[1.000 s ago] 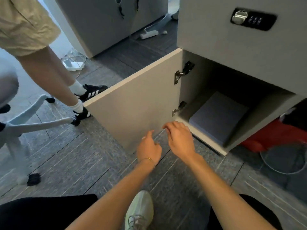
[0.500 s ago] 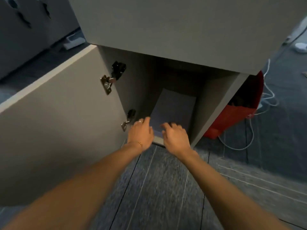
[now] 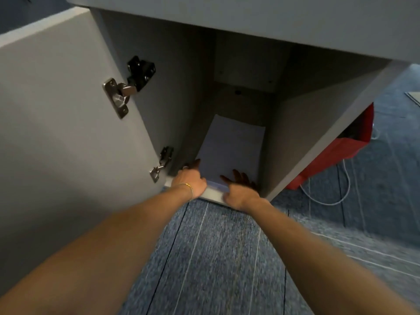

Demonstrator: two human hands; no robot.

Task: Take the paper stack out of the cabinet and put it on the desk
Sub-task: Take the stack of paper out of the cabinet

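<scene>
I'm at the grasp step: my left hand (image 3: 189, 183) cups the paper stack's (image 3: 229, 148) near-left corner, while my right hand (image 3: 239, 189) lies spread on its near edge at 5 o'clock, neither grip closed yet. The stack lies flat on the cabinet's (image 3: 318, 123) floor, alone there, door (image 3: 68, 110) open. Next, I'd hook fingers under and slide it out level.

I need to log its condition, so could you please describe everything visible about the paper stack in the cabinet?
The paper stack is a neat, flat pile of pale bluish-white sheets lying on the cabinet floor, long side running inward, near edge at the front lip. The left hand touches its near-left corner; the right hand lies on its near-right corner. It is not yet lifted.
</scene>
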